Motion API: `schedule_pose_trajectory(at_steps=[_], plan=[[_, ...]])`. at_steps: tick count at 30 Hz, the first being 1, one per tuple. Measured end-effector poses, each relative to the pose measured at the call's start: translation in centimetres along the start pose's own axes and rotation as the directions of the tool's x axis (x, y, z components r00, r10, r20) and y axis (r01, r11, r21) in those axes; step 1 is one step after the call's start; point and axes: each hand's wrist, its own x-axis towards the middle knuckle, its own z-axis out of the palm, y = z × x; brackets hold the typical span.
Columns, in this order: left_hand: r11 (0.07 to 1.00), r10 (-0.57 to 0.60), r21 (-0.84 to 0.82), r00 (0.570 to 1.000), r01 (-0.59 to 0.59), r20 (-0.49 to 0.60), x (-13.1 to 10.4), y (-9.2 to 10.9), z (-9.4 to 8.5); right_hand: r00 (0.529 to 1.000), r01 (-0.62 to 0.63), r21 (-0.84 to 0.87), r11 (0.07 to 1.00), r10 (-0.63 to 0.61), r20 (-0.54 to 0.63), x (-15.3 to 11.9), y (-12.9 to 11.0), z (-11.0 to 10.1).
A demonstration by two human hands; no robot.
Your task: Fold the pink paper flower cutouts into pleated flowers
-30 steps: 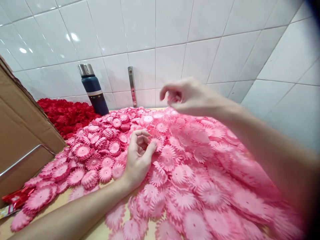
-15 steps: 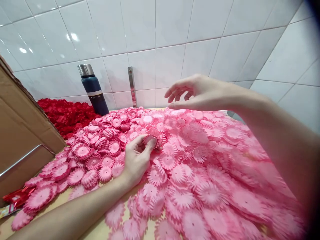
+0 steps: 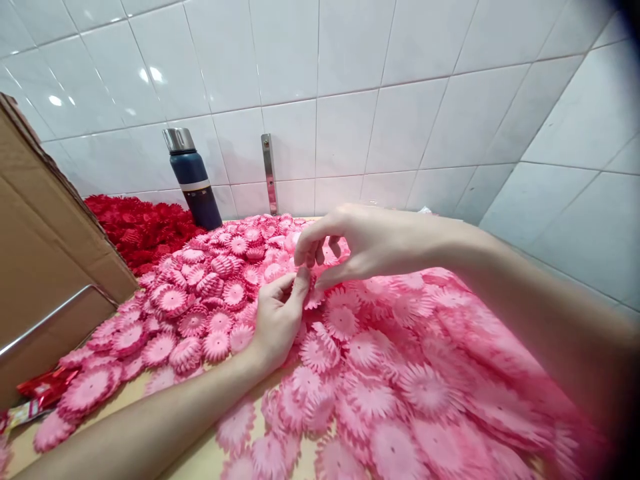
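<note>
Nearest you, along the table edge, loose pink flowers lie scattered flat, with bare wood showing between them. Just past that, your left hand rests on the heap, thumb and forefinger pinched on a single pink flower at its rim. Your right hand has come down from where it hung above the pile half a second ago, fingers loosely spread then; now its thumb and fingertips meet the left hand's at that same flower. So both hands are together on one piece, and the reach across the heap has turned into a two-handed grip. Whether the right fingers are closed fully on the petals or only touching them, you cannot tell from here.

Left of your forearm, stacked pink flowers sit in neat bunches beside a cardboard box, with a red wrapper at its foot. Farther back lies a heap of red flowers, then a dark flask and a metal bracket against the white tiled wall.
</note>
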Motion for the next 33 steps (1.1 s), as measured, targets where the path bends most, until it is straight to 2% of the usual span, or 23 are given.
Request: schedule_pose_trajectory(at_steps=[8,14,17,19,21,24,25,27,30,33], plan=[[1.000,0.017,0.019,0.999,-0.016,-0.029,-0.1,-0.2,-0.1,1.000,-0.024,-0.058,0.998,0.025,0.012,0.3,0.3,0.4],[0.998,-0.005,-0.061,0.999,0.007,0.033,0.0,0.0,0.1,0.993,-0.054,-0.159,0.986,0.037,-0.108,0.4,1.0,0.3],[0.998,-0.028,-0.057,0.999,0.029,0.023,0.0,-0.1,0.1,0.982,-0.079,-0.204,0.976,0.040,-0.186,0.4,1.2,0.0],[0.998,-0.054,-0.045,0.998,0.055,0.021,0.0,-0.2,0.1,0.960,-0.131,-0.271,0.954,0.055,-0.274,0.2,1.5,-0.3],[0.998,-0.058,-0.033,0.998,0.058,0.023,0.0,-0.3,0.1,0.910,-0.215,-0.285,0.934,0.086,-0.407,-0.2,1.9,-0.8],[0.999,-0.043,-0.019,0.999,0.043,0.000,0.0,-0.3,0.1,0.828,-0.326,-0.176,0.929,0.190,-0.528,-0.9,2.3,-1.5],[0.999,-0.047,-0.018,0.999,0.047,-0.001,0.0,-0.2,0.1,0.820,-0.346,-0.139,0.928,0.228,-0.525,-1.2,2.4,-1.7],[0.997,-0.069,-0.019,0.998,0.070,0.013,0.0,-0.1,0.1,0.836,-0.360,-0.092,0.928,0.277,-0.473,-1.5,2.2,-2.0],[0.994,-0.103,-0.037,0.994,0.104,0.035,-0.1,0.0,0.1,0.892,-0.325,-0.082,0.942,0.277,-0.356,-1.6,1.6,-2.1],[0.992,-0.125,-0.024,0.992,0.125,0.009,-0.2,0.0,0.1,0.962,-0.217,-0.092,0.972,0.197,-0.191,-1.3,1.1,-1.7]])
